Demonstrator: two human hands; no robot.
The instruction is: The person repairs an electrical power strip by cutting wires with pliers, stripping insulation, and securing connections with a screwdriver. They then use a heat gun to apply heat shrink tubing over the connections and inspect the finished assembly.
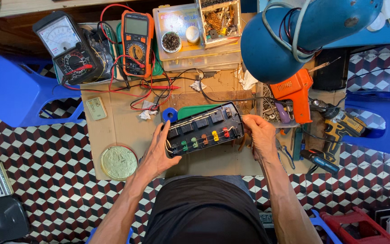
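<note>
I hold an opened black power strip (204, 129) flat over the cardboard sheet (113, 126), its inside facing up with wires and green, orange, yellow and red parts showing. My left hand (157, 151) grips its left end from below. My right hand (259, 134) grips its right end. A green cover piece (194, 110) lies just behind the strip, beside a roll of blue tape (169, 114).
Behind stand an analog meter (66, 47), an orange digital multimeter (136, 43) with red and black leads, and clear parts boxes (195, 31). An orange soldering gun (294, 92), a yellow drill (339, 129) and a blue lamp (290, 36) sit right. Blue stools flank the cardboard; a round lid (118, 162) lies left.
</note>
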